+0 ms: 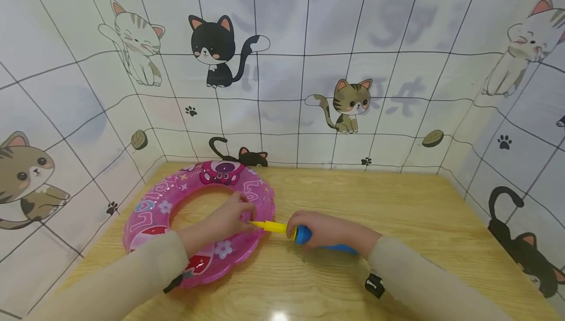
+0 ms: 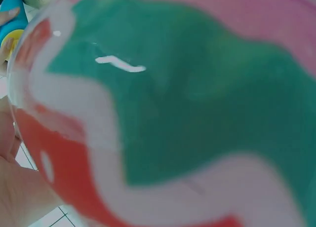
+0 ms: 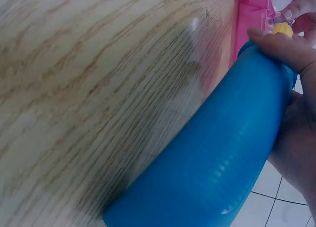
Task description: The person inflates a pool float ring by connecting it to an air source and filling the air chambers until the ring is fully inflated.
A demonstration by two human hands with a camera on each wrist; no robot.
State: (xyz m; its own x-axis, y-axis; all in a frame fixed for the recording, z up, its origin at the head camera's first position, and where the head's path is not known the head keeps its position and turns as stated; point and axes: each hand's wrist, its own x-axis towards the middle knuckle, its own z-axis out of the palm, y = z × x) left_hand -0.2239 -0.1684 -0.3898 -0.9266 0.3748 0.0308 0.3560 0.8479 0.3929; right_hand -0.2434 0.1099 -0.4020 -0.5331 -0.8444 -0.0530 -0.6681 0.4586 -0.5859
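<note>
A pink inflatable swim ring (image 1: 147,203) lies on the left of the table, printed with flowers and a cartoon bear. At its inner right side my left hand (image 1: 229,218) pinches the small clear valve (image 3: 278,19). My right hand (image 1: 328,230) grips a blue hand pump (image 3: 197,153) near its yellow end. The pump's yellow nozzle (image 1: 274,227) points left and meets the valve; how deep it sits is hidden by the fingers. In the left wrist view the ring's green and red print (image 2: 197,108) fills most of the picture.
The wood-grain table (image 1: 353,193) is bounded at the back and both sides by a white gridded covering (image 1: 282,75) with cartoon cats. A small black-and-white object (image 1: 374,285) shows beneath the right sleeve.
</note>
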